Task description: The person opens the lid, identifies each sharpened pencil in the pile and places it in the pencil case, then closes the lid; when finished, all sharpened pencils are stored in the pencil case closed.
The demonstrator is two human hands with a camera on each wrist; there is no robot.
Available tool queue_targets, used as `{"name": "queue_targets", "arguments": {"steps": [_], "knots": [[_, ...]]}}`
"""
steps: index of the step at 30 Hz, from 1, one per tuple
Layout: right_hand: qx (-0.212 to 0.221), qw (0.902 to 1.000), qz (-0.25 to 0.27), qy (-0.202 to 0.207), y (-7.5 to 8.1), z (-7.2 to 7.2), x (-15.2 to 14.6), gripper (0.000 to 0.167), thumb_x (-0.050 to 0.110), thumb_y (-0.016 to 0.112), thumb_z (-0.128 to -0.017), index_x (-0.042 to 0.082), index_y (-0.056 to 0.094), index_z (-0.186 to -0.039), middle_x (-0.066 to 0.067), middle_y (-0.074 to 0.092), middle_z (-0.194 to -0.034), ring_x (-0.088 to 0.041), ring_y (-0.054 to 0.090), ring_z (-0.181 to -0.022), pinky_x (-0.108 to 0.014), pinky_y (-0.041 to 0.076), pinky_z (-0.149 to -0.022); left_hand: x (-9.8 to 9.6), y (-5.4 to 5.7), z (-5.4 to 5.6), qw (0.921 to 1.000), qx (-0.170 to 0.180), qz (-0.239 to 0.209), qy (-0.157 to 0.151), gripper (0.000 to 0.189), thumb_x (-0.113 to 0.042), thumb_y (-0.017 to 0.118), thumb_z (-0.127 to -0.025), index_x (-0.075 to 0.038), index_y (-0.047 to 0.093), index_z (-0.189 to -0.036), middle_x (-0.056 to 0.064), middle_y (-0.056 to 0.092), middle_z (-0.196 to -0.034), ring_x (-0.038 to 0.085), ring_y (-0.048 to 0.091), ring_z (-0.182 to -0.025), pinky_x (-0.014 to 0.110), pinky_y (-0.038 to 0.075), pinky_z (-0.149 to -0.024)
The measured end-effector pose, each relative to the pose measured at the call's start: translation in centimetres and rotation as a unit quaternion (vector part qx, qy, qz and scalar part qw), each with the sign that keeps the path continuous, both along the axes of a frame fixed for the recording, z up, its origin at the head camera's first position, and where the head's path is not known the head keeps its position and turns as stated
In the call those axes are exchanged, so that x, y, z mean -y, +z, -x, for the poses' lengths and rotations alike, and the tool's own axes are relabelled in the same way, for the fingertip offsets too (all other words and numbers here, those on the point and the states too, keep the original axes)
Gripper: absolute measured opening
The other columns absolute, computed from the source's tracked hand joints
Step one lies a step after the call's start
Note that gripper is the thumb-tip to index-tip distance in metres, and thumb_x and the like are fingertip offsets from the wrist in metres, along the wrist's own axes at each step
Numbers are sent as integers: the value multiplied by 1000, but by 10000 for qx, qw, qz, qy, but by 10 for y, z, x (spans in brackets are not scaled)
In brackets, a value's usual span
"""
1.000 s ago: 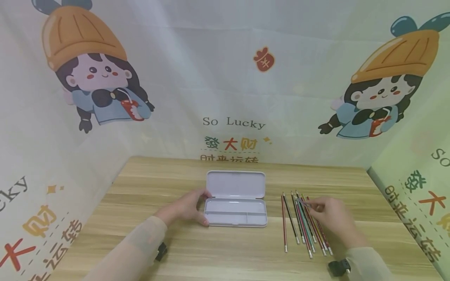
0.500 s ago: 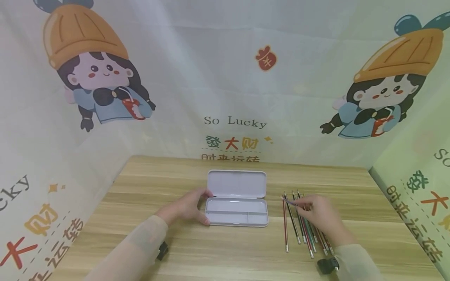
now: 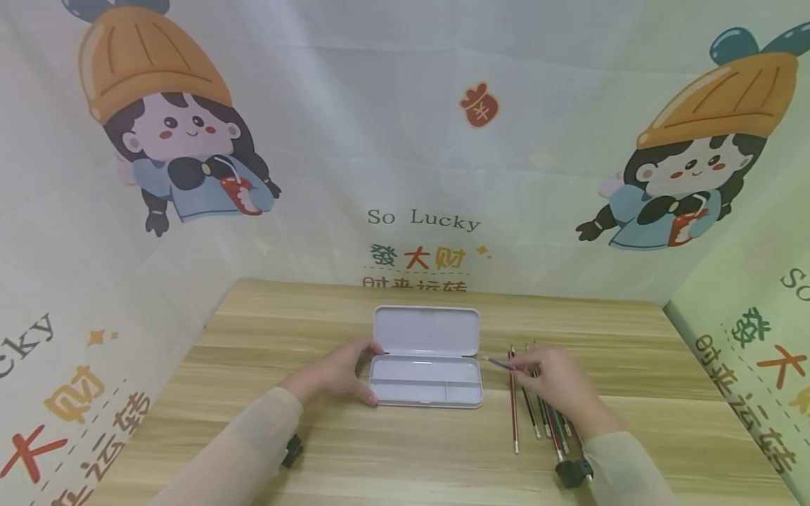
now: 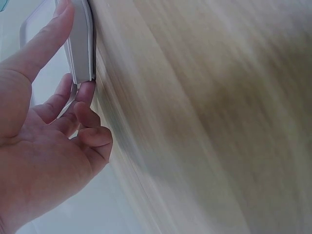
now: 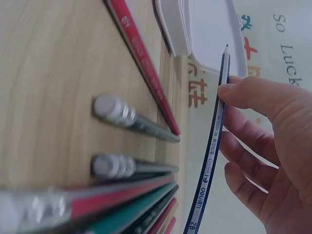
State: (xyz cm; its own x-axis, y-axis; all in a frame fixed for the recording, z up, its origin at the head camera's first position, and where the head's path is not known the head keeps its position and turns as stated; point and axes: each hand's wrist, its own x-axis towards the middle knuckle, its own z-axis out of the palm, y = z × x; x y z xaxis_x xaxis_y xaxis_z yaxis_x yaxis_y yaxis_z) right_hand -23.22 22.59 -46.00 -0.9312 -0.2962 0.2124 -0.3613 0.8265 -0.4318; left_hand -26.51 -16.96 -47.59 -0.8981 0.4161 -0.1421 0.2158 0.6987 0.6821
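A white pencil case (image 3: 425, 394) lies on the table with its lid (image 3: 427, 330) raised at the back; its compartments look bare. My left hand (image 3: 342, 370) holds the case by its left end, thumb at the front corner and fingers at the hinge side. In the left wrist view, the thumb and fingertips touch the case (image 4: 80, 46). Between thumb and index finger, my right hand (image 3: 553, 383) pinches a blue-and-white striped 2B pencil (image 5: 209, 156) above the table, its sharpened tip toward the case. The other fingers of that hand are loosely bent.
Below and beside my right hand lie several pencils (image 3: 548, 418), red, black and green, with their eraser ends toward me. A red pencil (image 3: 515, 414) lies apart on the left of the group. Printed cloth walls (image 3: 418, 140) stand around the wooden table (image 3: 285, 309).
My right hand has moved left from the pile with the pencil, whose tip now nears the case's right edge. My left hand stays on the case.
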Motion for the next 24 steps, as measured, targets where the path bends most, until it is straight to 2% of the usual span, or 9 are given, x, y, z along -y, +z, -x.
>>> {"name": "queue_targets", "arguments": {"steps": [8,16,24], "knots": [[27,9998,-58,167,-2,6,16,18,14,81,-86,22,83,-101,5,75,-90,-7,62,-76,-28,55,-66,0,1,0,10000,-65,13,-51,81,-14,99,-60,-6,58,-130,14,62,-131,36,54,-132,53,38,-121],[2,9994,-106,326,-3,12,30,14,13,80,-86,19,83,-98,9,68,-81,-5,55,-70,-22,47,-59,0,2,-1,10000,-16,-37,-10,81,-13,99,-60,-6,58,-131,14,62,-131,36,54,-132,53,37,-122],[-16,9986,-252,474,0,18,49,14,19,81,-88,25,84,-100,5,78,-95,-8,66,-79,-24,52,-62,0,0,-1,10000,-17,-24,-13,81,-14,99,-61,-7,58,-131,15,62,-132,36,54,-132,53,37,-122]]}}
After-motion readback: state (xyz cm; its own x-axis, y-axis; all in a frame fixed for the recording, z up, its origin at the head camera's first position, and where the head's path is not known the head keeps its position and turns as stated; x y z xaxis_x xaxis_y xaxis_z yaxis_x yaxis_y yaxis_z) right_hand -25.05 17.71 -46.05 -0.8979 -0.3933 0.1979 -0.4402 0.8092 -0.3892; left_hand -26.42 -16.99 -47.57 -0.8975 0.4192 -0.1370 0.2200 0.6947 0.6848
